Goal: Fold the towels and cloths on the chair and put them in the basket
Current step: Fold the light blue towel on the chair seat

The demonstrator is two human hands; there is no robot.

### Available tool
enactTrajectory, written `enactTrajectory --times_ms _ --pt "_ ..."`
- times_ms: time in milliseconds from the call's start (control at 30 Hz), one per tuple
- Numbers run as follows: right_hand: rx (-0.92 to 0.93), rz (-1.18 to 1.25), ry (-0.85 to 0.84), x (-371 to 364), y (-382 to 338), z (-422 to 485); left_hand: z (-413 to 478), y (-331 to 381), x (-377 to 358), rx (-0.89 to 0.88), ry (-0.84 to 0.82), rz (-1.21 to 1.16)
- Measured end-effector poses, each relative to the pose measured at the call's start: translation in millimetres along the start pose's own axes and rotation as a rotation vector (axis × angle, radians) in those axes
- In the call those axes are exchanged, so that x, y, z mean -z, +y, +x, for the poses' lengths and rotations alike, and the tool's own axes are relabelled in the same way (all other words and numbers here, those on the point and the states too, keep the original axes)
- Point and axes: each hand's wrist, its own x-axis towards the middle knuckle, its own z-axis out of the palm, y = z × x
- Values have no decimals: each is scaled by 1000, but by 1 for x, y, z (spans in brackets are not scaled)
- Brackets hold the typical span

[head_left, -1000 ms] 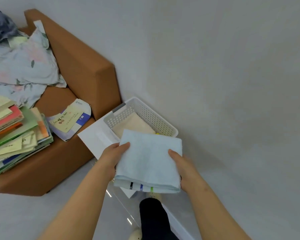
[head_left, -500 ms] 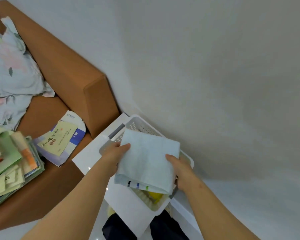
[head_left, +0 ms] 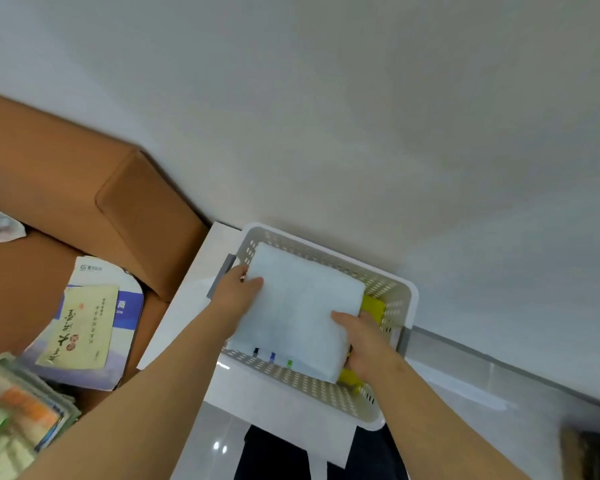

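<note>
Bare forearms (head_left: pixel 136 403); dark navy trousers (head_left: pixel 274 455) on both legs.

Matt terry-cloth towel (head_left: pixel 298 313) inside perforated, smooth plastic basket (head_left: pixel 326 389); matt brown upholstered chair (head_left: pixel 146 216); glossy paper booklet (head_left: pixel 94 323).

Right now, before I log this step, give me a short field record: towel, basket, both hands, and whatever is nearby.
container: white perforated basket on a white surface beside the brown chair
held item: pale blue towel, folded square, down inside the basket walls
beneath it: yellow item showing at the right edge
left: left hand grips the left edge, thumb on top
right: right hand grips the right edge, thumb on top
released: not yet
seat: booklets
</note>
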Motion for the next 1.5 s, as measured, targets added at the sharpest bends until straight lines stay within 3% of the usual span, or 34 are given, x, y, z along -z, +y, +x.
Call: enactTrajectory --times_ms 233,667,867,1033,1100,1167,1233,1267,1400,1500 --pt "-48 96 20 -8 16 25 24 -6 -9 -74 -112 122" --pt "-248 57 -80 -5 26 24 41 0 -15 -290 24 718" --pt "-58 18 -4 -8 19 38 46 -16 -24 -188 131 842" --pt "-33 -94 33 -11 21 40 45 -26 -28 -214 215 1016" --pt "25 -166 111 -11 22 41 38 -31 -33 -280 240 1150" --pt "133 -276 242 -9 23 44 34 -39 -37 -493 327 1280" --pt "211 -334 319 -10 22 45 33 -43 -43 -686 371 1180" --pt "211 -312 317 -12 21 45 33 -44 -45 -701 323 1112" --pt "139 -233 228 -24 15 45 44 -53 -45 -348 18 1052" --pt "94 -194 176 -24 12 47 55 -57 -36 -296 -41 1088"
